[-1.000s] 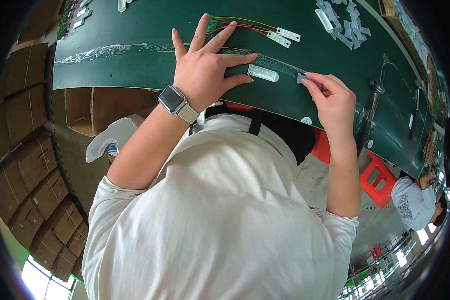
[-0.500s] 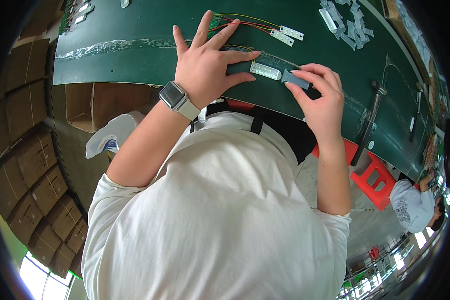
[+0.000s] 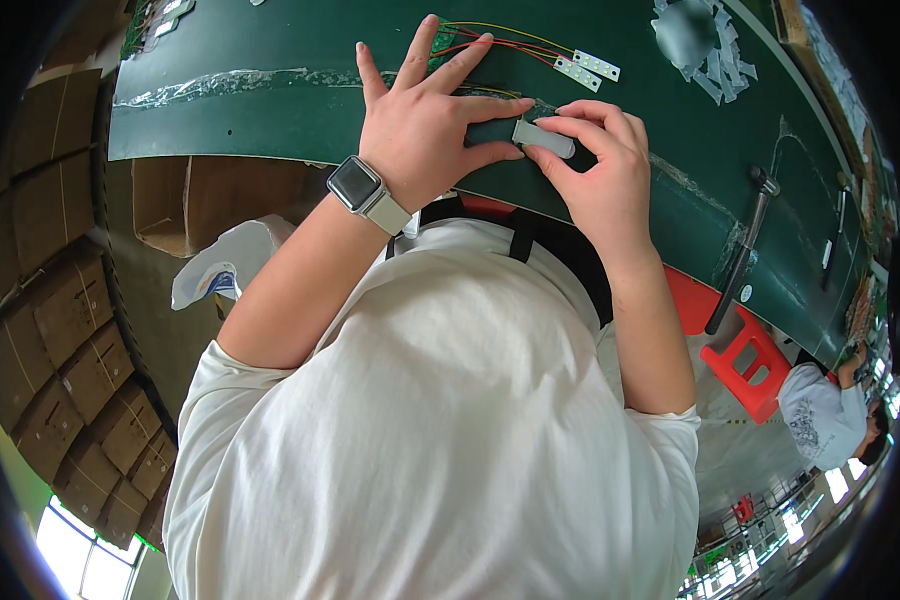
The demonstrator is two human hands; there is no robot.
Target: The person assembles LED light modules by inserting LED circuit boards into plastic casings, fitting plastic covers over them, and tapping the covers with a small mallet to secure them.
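My left hand (image 3: 415, 115) lies palm down with its fingers spread, partly over a small green circuit board (image 3: 444, 38). Its thumb and index finger are on either side of the left end of a small LED light module; whether they touch it cannot be told. A flat grey strip (image 3: 550, 138) lies along the module and hides most of it. My right hand (image 3: 605, 155) pinches the strip between thumb and fingertips. Red and yellow wires run right from the board to two white LED boards (image 3: 587, 72).
Torn clear plastic pieces (image 3: 725, 70) lie at the back right, partly behind a blurred patch. A black-handled hammer (image 3: 745, 250) rests at the right. Beyond the table are a red stool (image 3: 745, 365) and a person (image 3: 825, 415). Stacked cartons (image 3: 55, 330) stand at the left.
My right hand has moved left with the grey strip, from beside the light module to on top of it. My left hand keeps its spread pose; the view has shifted slightly.
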